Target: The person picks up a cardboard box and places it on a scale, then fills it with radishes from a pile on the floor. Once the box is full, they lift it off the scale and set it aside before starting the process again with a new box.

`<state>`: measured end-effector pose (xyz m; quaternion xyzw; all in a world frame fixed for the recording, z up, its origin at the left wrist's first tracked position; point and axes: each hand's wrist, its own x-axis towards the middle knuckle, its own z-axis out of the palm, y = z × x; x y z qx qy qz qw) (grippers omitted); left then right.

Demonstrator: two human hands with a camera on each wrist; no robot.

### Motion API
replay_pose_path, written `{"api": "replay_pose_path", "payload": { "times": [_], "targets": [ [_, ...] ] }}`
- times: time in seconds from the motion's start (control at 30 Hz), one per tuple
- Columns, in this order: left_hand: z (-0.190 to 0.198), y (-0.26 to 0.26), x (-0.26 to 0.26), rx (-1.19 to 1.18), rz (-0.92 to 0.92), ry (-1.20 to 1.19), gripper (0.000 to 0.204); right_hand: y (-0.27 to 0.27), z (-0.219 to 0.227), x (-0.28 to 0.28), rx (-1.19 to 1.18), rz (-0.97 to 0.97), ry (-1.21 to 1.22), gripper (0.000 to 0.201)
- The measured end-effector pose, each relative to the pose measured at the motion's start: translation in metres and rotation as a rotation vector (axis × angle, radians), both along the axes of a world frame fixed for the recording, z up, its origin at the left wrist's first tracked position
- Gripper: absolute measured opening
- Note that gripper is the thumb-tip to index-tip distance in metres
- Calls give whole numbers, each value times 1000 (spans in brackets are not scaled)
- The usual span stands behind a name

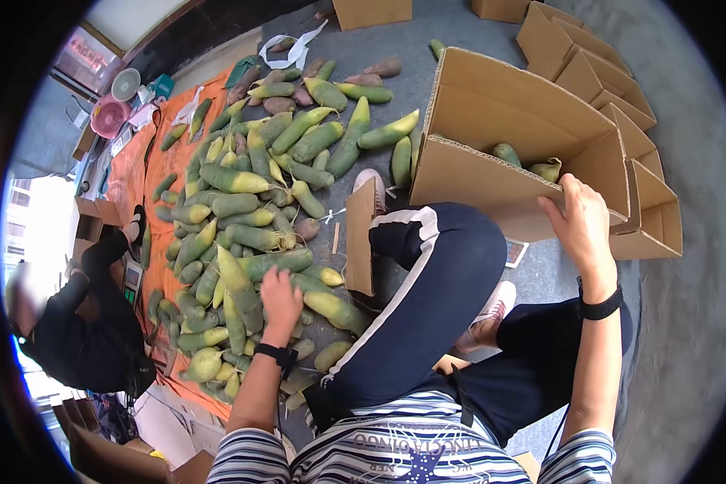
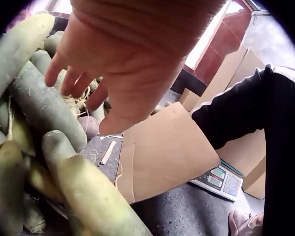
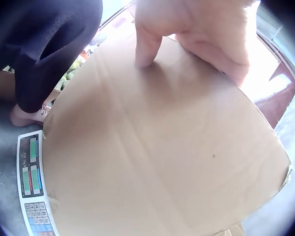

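My left hand (image 1: 282, 302) hovers over a big heap of green radishes (image 1: 238, 282), fingers loosely bent and nothing held. In the left wrist view its fingertips overlap a thick green radish (image 2: 46, 105), and a pale-tipped radish (image 2: 96, 196) lies below. At the near wall of an open cardboard box (image 1: 492, 181), my right hand (image 1: 582, 222) grips the top edge, with the thumb outside and the other fingers over the rim. Inside the box, two radishes (image 1: 506, 153) show; the wall hides the rest of the inside. Beneath the box a digital scale (image 3: 32, 167) sticks out.
Behind the first box stand several open cardboard boxes (image 1: 661, 210). A cardboard flap (image 1: 360, 242) is upright between the heap and my leg. Reddish-brown roots (image 1: 383, 67) lie at the heap's far end, and an orange sheet (image 1: 129, 173) beneath. Another person (image 1: 97, 306) sits at left.
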<state>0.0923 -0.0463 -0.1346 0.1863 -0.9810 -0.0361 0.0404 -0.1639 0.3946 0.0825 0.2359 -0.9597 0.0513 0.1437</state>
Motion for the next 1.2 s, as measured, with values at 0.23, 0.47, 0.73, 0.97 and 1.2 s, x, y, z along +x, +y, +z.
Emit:
{"api": "replay_pose_path", "payload": {
  "times": [0.23,0.47,0.73,0.97,1.2],
  "targets": [
    [9,-83,21,-224,426,466,63,-4,3,0,-5,-23,-31,29],
    [-30,-127,39,164,510,213,67,5,-5,-6,-41,52,83,30],
    [-3,-100,37,339,518,180,74,13,-7,-6,-56,-4,-4,33],
    [51,-41,39,379,326,362,67,19,0,-9,-261,49,134,42],
    [179,28,-37,818,207,759,54,24,0,-3,-230,41,133,39]
  ]
}}
